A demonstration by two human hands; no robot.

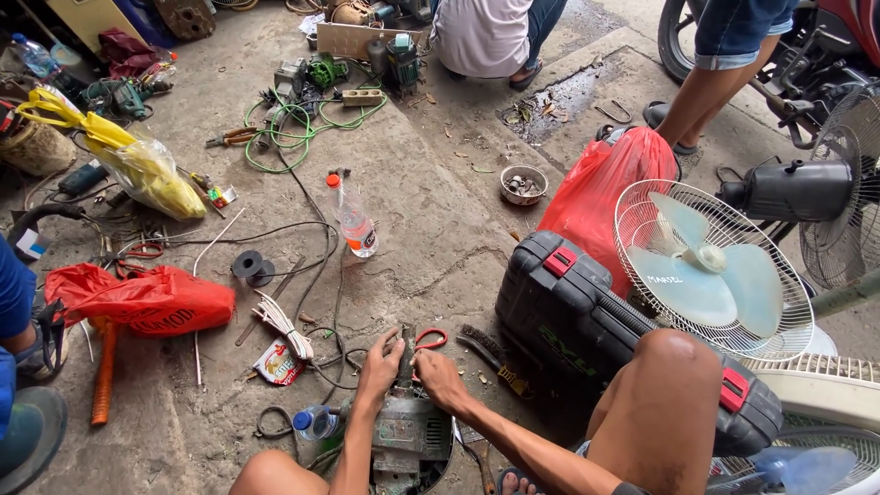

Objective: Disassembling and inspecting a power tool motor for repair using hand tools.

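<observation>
a: where are your hands right now?

b: both are down on the grey motor unit (410, 438) that sits on the concrete floor (440, 229) between your knees. your left hand (380, 367) is closed around the upper left of its dark shaft (406, 357), fingers curled tight. your right hand (440, 378) is wrapped on the shaft's right side, just beside the left, thumb toward it.

a: so neither one is spread wide?

b: no, both are narrow and gripping the same part, almost touching each other across it.

a: what lies close by?

b: red-handled pliers (429, 339) lie just behind your right hand, and a wire brush (490, 353) lies to their right, near the black tool case (587, 321). a blue-capped plastic bottle (316, 423) lies just left of the motor unit. a coil of white cord (280, 323) and a small snack wrapper (278, 362) are a little farther left.

a: and farther out?

b: a clear bottle with an orange cap (353, 220) stands in the middle of the floor. a white fan (710, 270) leans at your right, in front of a red plastic bag (600, 183). another red bag (142, 301) lies well to the left. green wire (293, 124) is looped at the far side, near a seated person (486, 37).
</observation>
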